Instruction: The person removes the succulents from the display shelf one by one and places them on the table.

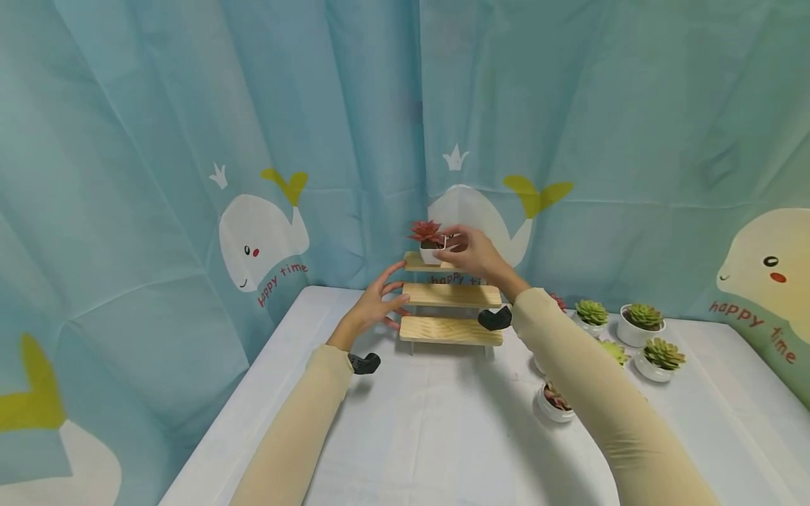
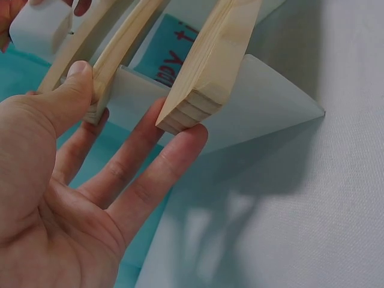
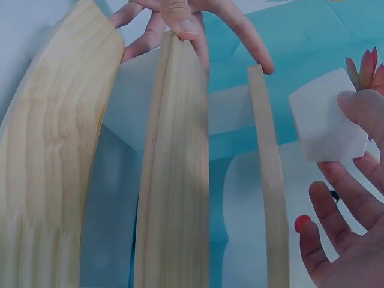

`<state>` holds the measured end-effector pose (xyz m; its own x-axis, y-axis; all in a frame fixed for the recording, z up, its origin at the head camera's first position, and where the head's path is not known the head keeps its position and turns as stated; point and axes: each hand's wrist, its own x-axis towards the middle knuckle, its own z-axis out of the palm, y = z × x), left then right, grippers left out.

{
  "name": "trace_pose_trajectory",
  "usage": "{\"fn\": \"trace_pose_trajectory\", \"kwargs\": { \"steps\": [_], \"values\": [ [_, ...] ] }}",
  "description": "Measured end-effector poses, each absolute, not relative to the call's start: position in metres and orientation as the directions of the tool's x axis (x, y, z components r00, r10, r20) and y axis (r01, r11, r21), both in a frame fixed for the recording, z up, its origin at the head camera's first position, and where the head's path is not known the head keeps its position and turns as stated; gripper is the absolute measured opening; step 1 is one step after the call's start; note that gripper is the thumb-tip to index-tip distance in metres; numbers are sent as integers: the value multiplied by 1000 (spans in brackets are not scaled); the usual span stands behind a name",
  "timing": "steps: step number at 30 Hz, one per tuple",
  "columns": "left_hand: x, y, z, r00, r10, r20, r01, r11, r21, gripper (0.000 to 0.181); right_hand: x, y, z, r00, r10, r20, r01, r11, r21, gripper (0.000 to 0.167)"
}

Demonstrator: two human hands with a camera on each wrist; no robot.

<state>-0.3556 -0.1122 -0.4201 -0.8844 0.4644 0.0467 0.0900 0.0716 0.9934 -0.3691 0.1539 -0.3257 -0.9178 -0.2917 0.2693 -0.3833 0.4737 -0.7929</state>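
Note:
A tiered wooden shelf stand [image 1: 451, 295] with three boards stands near the back of the table. My right hand [image 1: 477, 254] holds a red succulent in a white pot [image 1: 432, 251] at the top board, thumb and fingers on the pot. In the right wrist view, the white pot [image 3: 329, 117] appears beside the top board [image 3: 270, 174]. My left hand [image 2: 90, 198] has its fingers spread along the stand's left end. Its thumb rests on the middle board [image 2: 117, 48], and two fingertips touch the end of the bottom board [image 2: 198, 90].
Several potted succulents stand to the right, among them a green one in a white bowl [image 1: 640, 327] and a reddish one [image 1: 554, 403] nearer me, partly behind my right sleeve [image 1: 588, 372]. A blue whale-print curtain [image 1: 361, 140] hangs behind the white table [image 1: 405, 436].

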Motion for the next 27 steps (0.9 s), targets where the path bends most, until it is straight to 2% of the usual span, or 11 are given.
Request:
{"fn": "trace_pose_trajectory", "kwargs": {
  "steps": [27],
  "values": [
    [-356, -115, -419, -889, 454, 61, 106, 75, 992, 76, -338, 195, -311, -913, -295, 281, -401, 534, -744, 52]
  ]
}}
